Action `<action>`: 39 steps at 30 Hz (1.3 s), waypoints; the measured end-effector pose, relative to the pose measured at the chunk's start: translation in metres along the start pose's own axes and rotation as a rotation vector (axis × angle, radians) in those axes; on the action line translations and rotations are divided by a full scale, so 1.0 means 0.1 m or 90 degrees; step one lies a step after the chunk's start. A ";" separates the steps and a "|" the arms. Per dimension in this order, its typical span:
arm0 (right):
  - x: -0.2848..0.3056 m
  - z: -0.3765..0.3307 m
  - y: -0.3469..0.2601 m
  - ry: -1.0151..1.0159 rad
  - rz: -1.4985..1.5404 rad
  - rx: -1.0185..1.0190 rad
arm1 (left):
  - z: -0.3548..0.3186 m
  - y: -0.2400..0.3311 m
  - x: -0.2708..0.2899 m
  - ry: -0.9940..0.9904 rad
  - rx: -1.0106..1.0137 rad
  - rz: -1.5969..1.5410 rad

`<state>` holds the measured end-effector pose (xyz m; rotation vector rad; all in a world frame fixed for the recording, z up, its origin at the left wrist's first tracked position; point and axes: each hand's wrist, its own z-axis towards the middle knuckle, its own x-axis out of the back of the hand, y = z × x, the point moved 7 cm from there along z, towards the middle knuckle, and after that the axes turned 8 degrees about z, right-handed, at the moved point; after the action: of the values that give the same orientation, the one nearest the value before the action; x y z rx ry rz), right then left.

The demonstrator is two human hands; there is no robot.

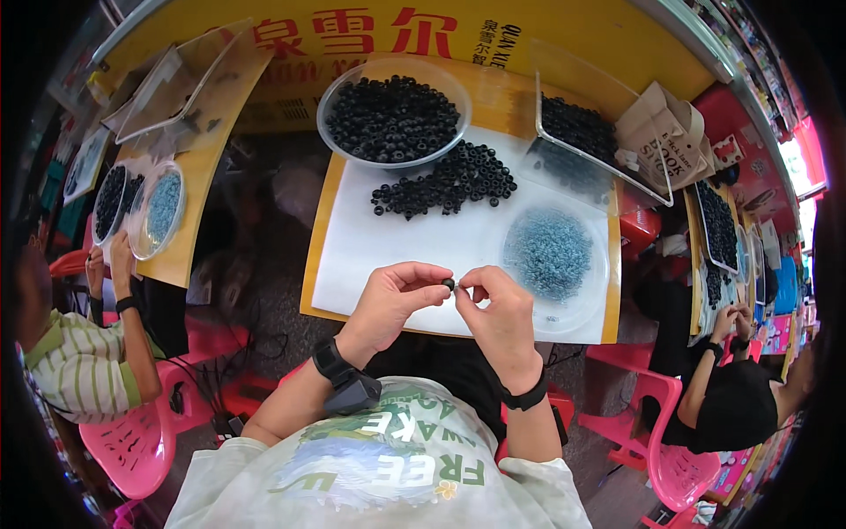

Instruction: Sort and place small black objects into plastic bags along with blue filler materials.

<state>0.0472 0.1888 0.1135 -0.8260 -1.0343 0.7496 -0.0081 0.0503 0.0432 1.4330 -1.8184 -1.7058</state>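
Observation:
Between the thumb and forefinger of my left hand [394, 304] is a round black bead [449, 284], held just above the near edge of the white work sheet [352, 256]. My right hand [499, 316] meets it from the other side, its thumb and forefinger pinched close by the bead. Whatever the right fingertips hold is too small to name. Beyond the hands lies a loose heap of black beads [449, 185]. Near my right hand, a shallow clear dish holds many tiny pale-blue pieces [551, 251].
A clear bowl [465, 119] full of black beads stands at the back of the table. To its right are a clear bin [608, 167] with more black beads and a beige paper bag [665, 132]. People sit at bead tables on both sides, on pink chairs [132, 441].

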 end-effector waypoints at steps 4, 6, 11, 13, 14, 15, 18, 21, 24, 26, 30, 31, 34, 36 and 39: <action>-0.12 0.03 -0.04 -0.014 -0.072 0.021 | -0.03 -0.01 0.10 0.048 -0.034 0.035; -0.15 0.02 -0.05 -0.017 -0.062 0.020 | -0.04 -0.02 0.12 0.058 -0.035 0.038; -0.15 -0.03 -0.10 -0.019 -0.028 -0.002 | -0.02 -0.05 0.15 0.062 -0.030 0.021; -0.14 -0.05 -0.08 -0.004 0.005 -0.003 | -0.01 -0.09 0.18 0.056 -0.019 -0.002; -0.15 -0.08 -0.04 0.011 0.027 0.001 | -0.01 -0.11 0.19 0.052 -0.013 -0.013; -0.16 -0.10 -0.02 0.026 0.050 0.004 | -0.01 -0.14 0.20 0.052 -0.002 -0.047; -0.27 -0.14 -0.02 0.063 0.098 -0.039 | 0.00 -0.25 0.22 0.060 0.045 -0.157; -0.38 -0.12 0.03 0.036 0.169 -0.068 | 0.00 -0.40 0.30 0.078 0.122 -0.310; -0.41 0.04 0.39 0.005 0.226 -0.158 | 0.00 -0.56 0.35 0.064 0.163 -0.468; -0.31 0.30 0.43 -0.001 0.094 -0.163 | 0.00 -0.54 0.33 0.047 0.157 -0.499; -0.30 0.71 0.65 0.051 -0.143 0.017 | -0.02 -0.47 0.34 0.049 0.159 -0.516; -0.34 0.79 0.68 0.053 -0.179 0.016 | -0.03 -0.48 0.37 0.048 0.161 -0.529; -0.44 0.92 0.80 0.033 -0.270 0.031 | -0.07 -0.49 0.42 0.042 0.165 -0.547; -0.48 0.93 0.91 0.029 -0.302 0.043 | -0.09 -0.51 0.44 0.035 0.168 -0.548; -0.49 0.89 1.01 0.029 -0.252 0.026 | -0.12 -0.52 0.48 0.034 0.161 -0.547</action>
<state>-0.0659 0.2169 0.0312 -0.5746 -1.0947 0.4115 0.0024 0.0150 -0.0189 2.6027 -1.5111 -1.7492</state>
